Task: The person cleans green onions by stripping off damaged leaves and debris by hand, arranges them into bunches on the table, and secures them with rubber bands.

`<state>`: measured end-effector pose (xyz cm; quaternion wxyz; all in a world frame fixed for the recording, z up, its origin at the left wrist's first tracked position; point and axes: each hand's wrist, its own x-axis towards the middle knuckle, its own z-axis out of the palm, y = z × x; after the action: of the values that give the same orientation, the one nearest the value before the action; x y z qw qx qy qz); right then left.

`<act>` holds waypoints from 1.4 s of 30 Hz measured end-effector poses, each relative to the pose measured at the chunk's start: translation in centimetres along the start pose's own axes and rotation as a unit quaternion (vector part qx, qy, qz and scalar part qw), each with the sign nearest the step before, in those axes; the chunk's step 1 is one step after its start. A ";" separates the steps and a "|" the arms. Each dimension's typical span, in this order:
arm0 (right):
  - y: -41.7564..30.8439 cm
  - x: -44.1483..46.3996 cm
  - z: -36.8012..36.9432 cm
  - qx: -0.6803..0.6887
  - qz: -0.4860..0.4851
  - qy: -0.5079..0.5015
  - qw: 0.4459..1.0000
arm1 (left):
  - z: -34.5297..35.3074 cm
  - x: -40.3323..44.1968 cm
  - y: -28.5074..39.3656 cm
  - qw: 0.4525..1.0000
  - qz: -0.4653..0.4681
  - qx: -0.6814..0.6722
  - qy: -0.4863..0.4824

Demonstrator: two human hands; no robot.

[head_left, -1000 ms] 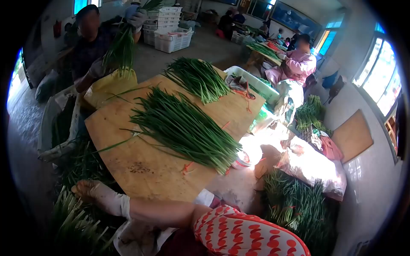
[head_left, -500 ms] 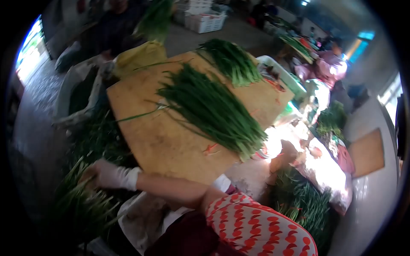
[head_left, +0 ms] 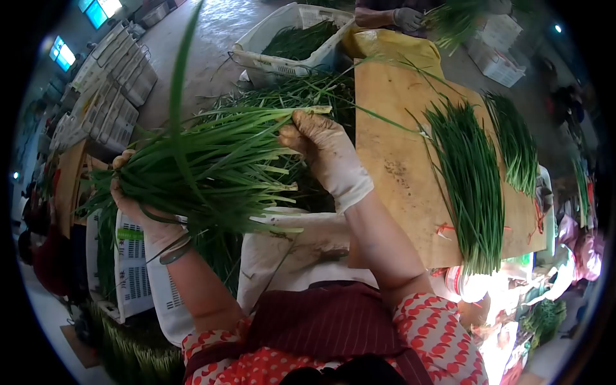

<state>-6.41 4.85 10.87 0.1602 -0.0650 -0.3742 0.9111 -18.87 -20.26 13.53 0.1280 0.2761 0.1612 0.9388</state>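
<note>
A loose bunch of garlic chives (head_left: 205, 167) lies across my left hand (head_left: 138, 202), whose fingers wrap round the leafy end. Their pale cut ends point right. My right hand (head_left: 330, 157), in a dirty white glove, pinches the pale end of some chives at the bunch's upper right. Beneath the hands is a heap of loose chives (head_left: 282, 93), with a white cloth (head_left: 282, 250) nearer my body. Two sorted bundles, a larger bundle of chives (head_left: 465, 179) and a smaller bundle of chives (head_left: 516, 141), rest on the wooden board to the right.
The wooden board (head_left: 394, 192) carries scattered leaves and a red tie (head_left: 444, 230). Beyond the heap stands a white crate (head_left: 285, 64) of greens. Stacked crates (head_left: 119, 90) are at the left. Across the board, a person's gloved hand (head_left: 409, 19) is beside more chives.
My view has swung left, so the board now sits at the right. My gloved right hand has risen from the chives at lower left, and my left hand with the bunch has come into view.
</note>
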 end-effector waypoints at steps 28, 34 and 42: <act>-7.3 -0.3 -0.3 -0.336 0.082 -0.161 0.924 | -3.7 -0.5 4.5 0.989 0.090 0.112 0.036; -7.2 3.7 -6.5 -0.068 -0.116 -0.101 0.986 | -6.6 -0.7 7.3 0.951 0.142 0.251 0.112; 2.0 3.5 -1.3 -0.457 0.077 -0.199 0.863 | -5.8 -1.1 6.1 0.980 0.104 0.145 0.084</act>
<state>-9.90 5.54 8.54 -0.0361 0.0229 -0.7665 0.6408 -22.12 -27.52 10.70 -0.0256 0.2270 0.2767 0.9334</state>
